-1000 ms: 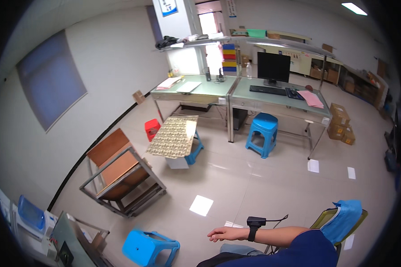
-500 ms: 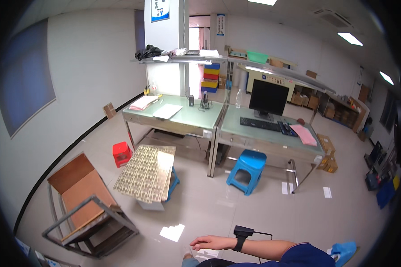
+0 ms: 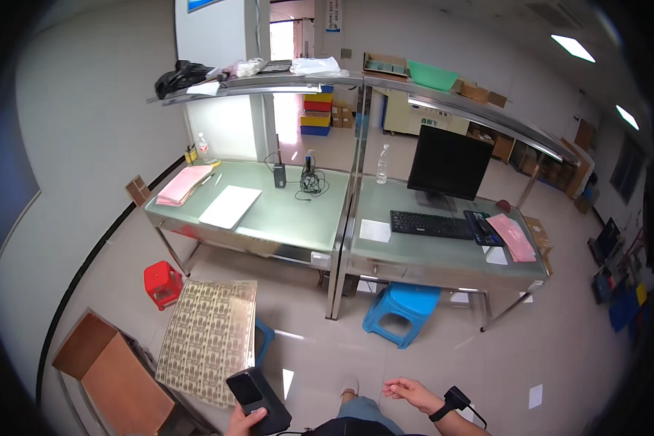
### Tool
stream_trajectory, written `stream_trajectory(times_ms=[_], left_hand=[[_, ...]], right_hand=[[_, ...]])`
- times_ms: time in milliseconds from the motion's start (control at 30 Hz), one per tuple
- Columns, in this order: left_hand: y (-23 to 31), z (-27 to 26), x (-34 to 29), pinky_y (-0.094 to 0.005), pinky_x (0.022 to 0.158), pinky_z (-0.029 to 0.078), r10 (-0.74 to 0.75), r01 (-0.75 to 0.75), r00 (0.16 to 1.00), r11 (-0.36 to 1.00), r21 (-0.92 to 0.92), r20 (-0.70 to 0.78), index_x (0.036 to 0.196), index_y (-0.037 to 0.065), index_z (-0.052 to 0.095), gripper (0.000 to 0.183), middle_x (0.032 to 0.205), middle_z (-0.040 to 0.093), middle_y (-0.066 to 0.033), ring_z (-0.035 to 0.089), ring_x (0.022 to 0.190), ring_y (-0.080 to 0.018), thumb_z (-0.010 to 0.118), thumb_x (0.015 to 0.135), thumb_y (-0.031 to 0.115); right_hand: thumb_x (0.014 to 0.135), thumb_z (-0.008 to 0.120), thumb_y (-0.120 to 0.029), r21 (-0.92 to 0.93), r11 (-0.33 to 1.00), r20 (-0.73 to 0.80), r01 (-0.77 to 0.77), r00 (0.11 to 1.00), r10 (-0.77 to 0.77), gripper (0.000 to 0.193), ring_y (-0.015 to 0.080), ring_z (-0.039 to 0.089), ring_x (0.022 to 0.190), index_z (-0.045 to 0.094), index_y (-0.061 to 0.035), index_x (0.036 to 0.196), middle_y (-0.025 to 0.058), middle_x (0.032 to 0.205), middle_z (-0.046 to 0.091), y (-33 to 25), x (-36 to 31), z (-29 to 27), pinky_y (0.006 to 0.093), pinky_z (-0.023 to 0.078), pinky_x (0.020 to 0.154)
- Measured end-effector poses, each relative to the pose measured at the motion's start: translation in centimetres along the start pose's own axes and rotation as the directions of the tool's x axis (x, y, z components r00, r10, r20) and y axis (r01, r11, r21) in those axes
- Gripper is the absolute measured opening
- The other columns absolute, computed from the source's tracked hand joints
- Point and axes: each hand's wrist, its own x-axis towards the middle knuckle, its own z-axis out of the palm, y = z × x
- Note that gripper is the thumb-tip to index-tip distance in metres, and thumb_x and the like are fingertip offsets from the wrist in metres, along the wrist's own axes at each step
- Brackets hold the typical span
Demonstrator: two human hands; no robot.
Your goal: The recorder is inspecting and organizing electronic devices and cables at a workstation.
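My left hand [image 3: 244,421] comes up at the lower edge, its thumb over the side of a black box-shaped handheld device [image 3: 260,400] with a dark glossy screen. The rest of its fingers are hidden. Holding nothing, my right hand [image 3: 413,392] hangs over the floor with its fingers loosely bent and partly apart. A black strap-on device [image 3: 454,400] with a cable sits on that wrist. Beyond the handheld device lies a patterned board [image 3: 207,338] on top of a blue stool [image 3: 264,341].
Ahead stand two glass-topped desks [image 3: 291,211], with a monitor [image 3: 449,166], keyboard [image 3: 430,224] and white laptop-like slab [image 3: 229,207]. A blue stool [image 3: 401,312] stands before the right desk. Left are a red stool [image 3: 163,284] and brown-padded chair [image 3: 123,385].
The desks appear closer as I have moved forward. My left hand has come into view with the black device. My right hand now appears further right.
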Motion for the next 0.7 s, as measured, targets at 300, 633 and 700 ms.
stream_trajectory(times_ms=[300,633,700], left_hand=[[4.5,7.1,22.1,-0.0393,0.094,0.049,-0.011,0.010,1.000,0.998,-0.065,-0.018,0.134,0.005,0.043,0.047,0.121,0.057,-0.0075,0.058,0.109,-0.0222,0.059,0.090,0.011],[11.8,4.4,45.8,-0.0417,0.093,0.050,-0.054,0.052,0.996,0.998,-0.029,-0.074,0.132,0.005,0.042,0.049,0.118,0.057,-0.0113,0.059,0.107,-0.0236,0.062,0.088,0.008],[13.7,3.9,50.1,-0.0443,0.090,0.051,-0.122,0.119,0.992,0.991,-0.064,-0.041,0.130,0.006,0.038,0.055,0.113,0.056,-0.0107,0.061,0.103,-0.0236,0.067,0.084,0.005]], right_hand=[[0.093,0.058,-0.026,-0.418,0.807,-0.014,0.417,0.885,-0.465,0.032,0.0144,0.061,0.095,0.059,-0.0036,0.116,0.0069,0.103,0.066,-20.8,28.1,-6.4,0.0288,0.048,0.084],[0.085,0.061,-0.016,-0.899,0.334,-0.055,0.282,0.685,-0.727,0.023,0.0281,0.057,0.103,0.061,-0.0084,0.107,0.0093,0.104,0.061,-34.0,57.3,-5.8,0.0398,0.047,0.086],[0.084,0.063,-0.015,-0.930,0.291,-0.034,0.223,0.739,-0.673,0.029,0.0296,0.053,0.110,0.060,-0.0103,0.112,0.0092,0.116,0.056,-34.6,61.8,-6.1,0.0408,0.046,0.091]])
